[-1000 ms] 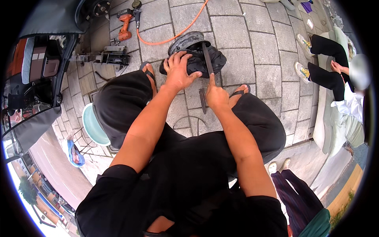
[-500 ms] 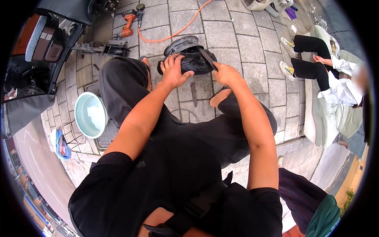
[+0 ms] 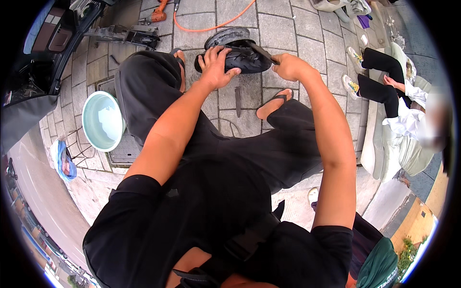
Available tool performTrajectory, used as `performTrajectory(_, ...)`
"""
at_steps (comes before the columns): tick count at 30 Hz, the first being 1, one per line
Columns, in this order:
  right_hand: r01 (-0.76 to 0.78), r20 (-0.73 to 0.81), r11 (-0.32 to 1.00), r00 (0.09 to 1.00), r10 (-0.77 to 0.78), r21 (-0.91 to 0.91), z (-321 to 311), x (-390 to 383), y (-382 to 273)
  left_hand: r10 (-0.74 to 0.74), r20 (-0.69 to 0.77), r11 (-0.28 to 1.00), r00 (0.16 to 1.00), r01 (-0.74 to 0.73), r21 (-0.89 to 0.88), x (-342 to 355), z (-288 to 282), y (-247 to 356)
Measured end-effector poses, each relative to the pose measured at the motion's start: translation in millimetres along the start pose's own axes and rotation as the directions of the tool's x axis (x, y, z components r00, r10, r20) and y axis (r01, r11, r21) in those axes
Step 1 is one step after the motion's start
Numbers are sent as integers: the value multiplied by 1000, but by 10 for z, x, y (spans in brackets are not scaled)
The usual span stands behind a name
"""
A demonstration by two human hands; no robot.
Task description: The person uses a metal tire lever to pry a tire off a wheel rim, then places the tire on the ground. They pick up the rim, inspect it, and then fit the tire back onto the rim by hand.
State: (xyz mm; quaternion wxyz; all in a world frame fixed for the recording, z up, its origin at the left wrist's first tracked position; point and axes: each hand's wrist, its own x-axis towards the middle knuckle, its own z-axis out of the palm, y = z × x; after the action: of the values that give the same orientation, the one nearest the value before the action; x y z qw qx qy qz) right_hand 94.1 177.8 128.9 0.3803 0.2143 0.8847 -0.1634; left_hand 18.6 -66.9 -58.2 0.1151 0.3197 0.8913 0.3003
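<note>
A black scooter-type tyre (image 3: 247, 63) lies on the paving in front of me, with a dirty grey wheel rim (image 3: 229, 35) at its far side. Spread fingers of my left hand (image 3: 214, 68) rest on the tyre's near left part; that hand is open and pressed against the rubber. Closed round the end of a flat dark tyre lever (image 3: 260, 51) is my right hand (image 3: 291, 67). The lever slants up and left, its far end in between tyre and rim; the tip is hidden. A second flat bar (image 3: 238, 102) lies on the paving between my feet.
At left stands a pale green basin (image 3: 89, 126) of water, with a blue bag (image 3: 64, 161) beyond it. An orange hose (image 3: 216, 30) and orange power tool (image 3: 157, 15) lie ahead. A metal frame part (image 3: 126, 35) sits front left. Someone (image 3: 379, 98) sits at right.
My right hand has swung outward to the right with the lever, which now slants lower. My left hand stays on the tyre. The whole view has shifted slightly.
</note>
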Motion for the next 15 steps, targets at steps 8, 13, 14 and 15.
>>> performTrajectory(8,42,-49,995,998,-47,-94,-52,49,-91,31,-36,999,999,-32,-31,-31,53,4)
performTrajectory(13,-99,138,985,983,119,-143,-283,449,-435,-17,6,999,1000,17,-48,33,-69,59)
performTrajectory(14,-109,125,981,984,130,-163,-209,552,-427,-46,16,998,999,47,-52,94,-79,56)
performTrajectory(15,-110,62,985,991,119,-134,-96,542,-368,-30,24,998,999,32,-56,123,-89,58)
